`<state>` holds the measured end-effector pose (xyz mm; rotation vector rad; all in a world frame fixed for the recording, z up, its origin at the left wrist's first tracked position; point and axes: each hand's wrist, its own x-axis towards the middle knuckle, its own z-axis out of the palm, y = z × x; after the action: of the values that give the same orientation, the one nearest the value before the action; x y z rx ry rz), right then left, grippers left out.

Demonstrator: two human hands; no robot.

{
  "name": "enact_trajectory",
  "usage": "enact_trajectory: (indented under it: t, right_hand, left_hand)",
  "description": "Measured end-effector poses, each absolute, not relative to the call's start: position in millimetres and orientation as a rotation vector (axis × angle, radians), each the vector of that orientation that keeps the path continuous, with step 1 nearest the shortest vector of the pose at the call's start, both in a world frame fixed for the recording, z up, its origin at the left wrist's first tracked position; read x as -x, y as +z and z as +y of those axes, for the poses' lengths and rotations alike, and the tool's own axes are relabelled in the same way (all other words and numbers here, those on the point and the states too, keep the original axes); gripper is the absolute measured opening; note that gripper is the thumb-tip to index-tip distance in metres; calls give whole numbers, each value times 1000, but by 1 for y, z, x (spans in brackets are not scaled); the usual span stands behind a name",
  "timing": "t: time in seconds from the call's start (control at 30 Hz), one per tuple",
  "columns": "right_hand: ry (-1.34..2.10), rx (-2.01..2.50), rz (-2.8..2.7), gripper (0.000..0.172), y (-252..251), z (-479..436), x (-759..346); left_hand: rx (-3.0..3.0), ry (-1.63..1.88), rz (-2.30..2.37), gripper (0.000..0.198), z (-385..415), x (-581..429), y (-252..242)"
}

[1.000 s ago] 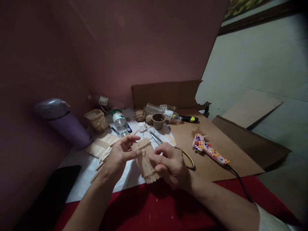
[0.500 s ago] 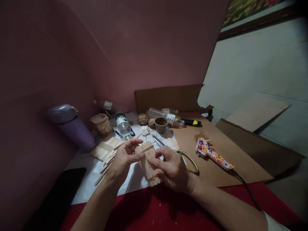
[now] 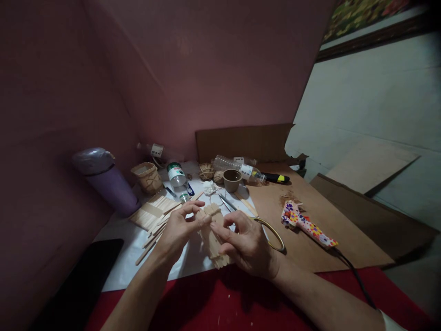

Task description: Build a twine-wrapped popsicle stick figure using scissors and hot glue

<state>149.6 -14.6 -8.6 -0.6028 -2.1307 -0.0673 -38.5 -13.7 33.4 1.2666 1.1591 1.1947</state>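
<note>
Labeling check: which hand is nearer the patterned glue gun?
Right. Right hand is left of the glue gun, across the ring; left hand lies farther left, beyond the stick panel.

Table (image 3: 220, 305), red: white paper sheet (image 3: 119, 257); brown cardboard (image 3: 310, 241) against the paper's right edge; black slab (image 3: 82, 280) at its near-left corner; purple flask (image 3: 110, 186) beside its left edge.

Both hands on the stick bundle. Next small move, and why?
Probably snug the twine band with the left hand while the right hand braces the stick bundle: both hands grip it above the white sheet, and the left fingertips sit at its far end, where the band seems to cross.
</note>
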Motion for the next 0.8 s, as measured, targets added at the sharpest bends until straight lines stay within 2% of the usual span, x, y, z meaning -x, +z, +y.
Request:
enact_trajectory:
  t: [0.2, 0.47, 0.8]
  right_hand:
    - [-89, 594, -2133, 50, -9, -13, -150]
    - [-134, 583, -2149, 49, -8, -14, -150]
    - [-145, 561, -2155, 47, -7, -13, -152]
  left_hand:
    - [-1429, 1162, 1236, 21, -9, 43, 32]
    - [-1165, 1002, 1183, 34, -10, 48, 37]
    - [-1154, 912, 1169, 34, -10, 52, 39]
